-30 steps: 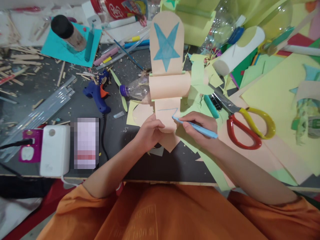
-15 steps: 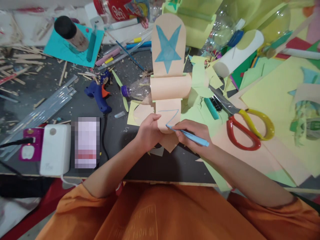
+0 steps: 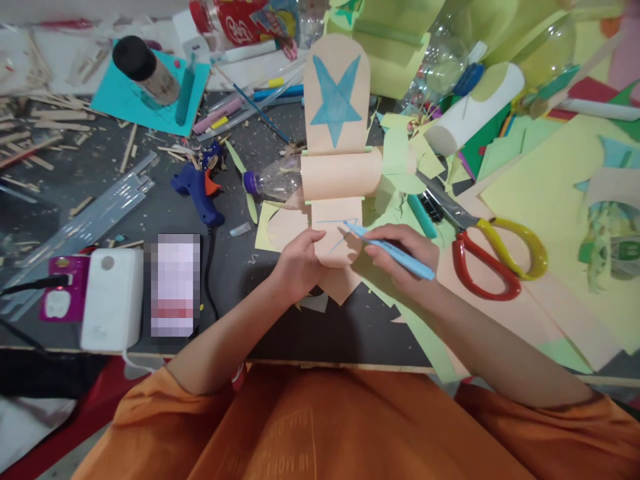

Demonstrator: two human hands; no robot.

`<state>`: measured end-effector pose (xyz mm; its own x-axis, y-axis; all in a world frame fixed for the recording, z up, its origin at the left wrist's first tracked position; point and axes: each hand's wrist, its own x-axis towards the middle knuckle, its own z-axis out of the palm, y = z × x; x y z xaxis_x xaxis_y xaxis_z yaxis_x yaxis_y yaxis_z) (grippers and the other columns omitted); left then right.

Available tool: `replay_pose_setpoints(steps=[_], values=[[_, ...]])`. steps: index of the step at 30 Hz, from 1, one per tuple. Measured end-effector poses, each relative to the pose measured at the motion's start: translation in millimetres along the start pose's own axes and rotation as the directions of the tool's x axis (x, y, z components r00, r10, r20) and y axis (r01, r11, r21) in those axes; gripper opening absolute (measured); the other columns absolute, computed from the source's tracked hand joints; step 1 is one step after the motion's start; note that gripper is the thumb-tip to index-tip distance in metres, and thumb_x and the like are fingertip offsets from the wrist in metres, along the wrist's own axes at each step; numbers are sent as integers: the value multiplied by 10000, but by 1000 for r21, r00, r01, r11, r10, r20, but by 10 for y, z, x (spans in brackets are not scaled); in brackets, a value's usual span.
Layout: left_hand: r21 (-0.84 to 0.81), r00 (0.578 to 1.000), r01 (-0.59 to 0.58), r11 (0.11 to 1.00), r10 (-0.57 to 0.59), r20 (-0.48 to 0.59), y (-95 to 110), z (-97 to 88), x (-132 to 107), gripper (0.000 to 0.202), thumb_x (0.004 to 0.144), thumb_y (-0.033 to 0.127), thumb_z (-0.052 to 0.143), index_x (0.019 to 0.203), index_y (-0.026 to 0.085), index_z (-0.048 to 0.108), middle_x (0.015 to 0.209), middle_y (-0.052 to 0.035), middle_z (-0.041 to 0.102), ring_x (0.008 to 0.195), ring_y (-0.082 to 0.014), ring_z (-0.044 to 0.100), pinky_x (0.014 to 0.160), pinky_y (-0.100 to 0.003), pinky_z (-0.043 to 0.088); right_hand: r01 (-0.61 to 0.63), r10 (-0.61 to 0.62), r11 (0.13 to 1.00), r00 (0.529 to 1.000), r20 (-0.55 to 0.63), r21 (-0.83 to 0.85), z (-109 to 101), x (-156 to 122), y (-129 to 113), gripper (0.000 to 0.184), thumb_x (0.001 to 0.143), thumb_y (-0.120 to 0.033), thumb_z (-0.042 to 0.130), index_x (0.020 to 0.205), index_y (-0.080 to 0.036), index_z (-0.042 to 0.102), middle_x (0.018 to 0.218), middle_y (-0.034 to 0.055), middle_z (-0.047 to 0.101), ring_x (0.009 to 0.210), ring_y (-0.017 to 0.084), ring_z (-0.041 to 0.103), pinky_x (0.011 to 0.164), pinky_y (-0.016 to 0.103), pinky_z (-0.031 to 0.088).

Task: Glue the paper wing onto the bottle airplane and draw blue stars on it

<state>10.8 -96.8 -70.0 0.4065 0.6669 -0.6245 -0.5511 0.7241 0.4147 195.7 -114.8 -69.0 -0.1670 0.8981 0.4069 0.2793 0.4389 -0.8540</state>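
Note:
A toy plane made from a clear plastic bottle [image 3: 280, 180] wrapped in peach paper lies before me, its purple cap and green propeller [image 3: 249, 197] pointing left. On its far paper wing [image 3: 337, 93] is a filled blue star. The near wing [image 3: 340, 250] carries a few blue lines. My left hand [image 3: 301, 265] grips the left edge of that near wing, thumb on top, fingers beneath and hidden. In my right hand [image 3: 407, 257] is a light blue marker [image 3: 395, 252], its tip at the right end of the upper line.
Large scissors [image 3: 493, 253] with red and yellow handles lie to the right on paper sheets. At left are a blue glue gun [image 3: 197, 193], clear glue sticks [image 3: 95, 233], a white power bank [image 3: 111, 300] and a phone [image 3: 175, 285]. A dark-capped bottle [image 3: 145, 70] stands behind.
The marker tip has moved up and to the right, from the lower end of the slanted line to the upper line. My left hand and the plane stay nearly still.

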Motion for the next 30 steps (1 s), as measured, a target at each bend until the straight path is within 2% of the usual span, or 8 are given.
replay_pose_setpoints(steps=[3,7,12,18,21,27,30], values=[[-11,999,-22,1000,22,-32,12,36,-32,292,853,231,570,1044,126,762,1047,-87,819,1179,-287,715,1078,-364,478,54,-52,998,997,-55,38,3,44,99,158,979,-315,700,1121,-274,754,900,33,780,788,184,747,715,328,615],[-6,1000,-17,1000,17,-14,26,44,-52,334,855,227,568,1114,123,751,1027,-86,823,1184,-292,718,1077,-366,477,35,-32,995,999,-27,98,51,59,181,239,1008,-336,653,1217,-289,760,992,51,797,877,209,765,780,369,633],[3,1000,-29,1000,29,-4,11,14,-40,355,843,236,596,1154,142,739,1024,-68,824,1186,-283,720,1066,-351,479,18,-19,999,1000,10,49,55,44,181,258,1005,-297,648,1231,-285,770,1097,65,821,965,221,782,815,366,644],[5,998,-43,999,43,-55,12,53,-51,351,845,209,586,1157,151,737,1015,-51,821,1154,-267,723,1048,-343,479,-31,32,999,999,32,-19,42,60,146,273,1022,-379,608,1205,-272,781,1136,72,826,997,238,786,864,399,654],[8,998,-45,999,45,-42,17,57,-51,363,838,216,594,1169,151,729,1026,-55,816,1170,-274,714,1048,-347,472,-39,40,999,999,29,-33,48,63,139,276,1027,-390,600,1192,-273,787,1126,70,830,991,238,789,860,403,657],[22,998,-34,999,35,-60,10,46,-54,297,821,242,621,1080,146,726,1071,-75,807,1261,-293,669,1078,-352,454,2,-2,1000,1000,11,11,62,59,138,233,1021,-334,623,1157,-264,799,1070,54,842,953,207,795,804,343,652],[20,998,-46,999,47,-51,3,50,-49,281,825,242,611,1062,146,728,1115,-82,804,1291,-301,654,1095,-363,451,-3,3,1000,1000,27,0,64,57,139,244,1022,-355,612,1141,-265,805,1026,52,846,910,217,800,772,358,656]])
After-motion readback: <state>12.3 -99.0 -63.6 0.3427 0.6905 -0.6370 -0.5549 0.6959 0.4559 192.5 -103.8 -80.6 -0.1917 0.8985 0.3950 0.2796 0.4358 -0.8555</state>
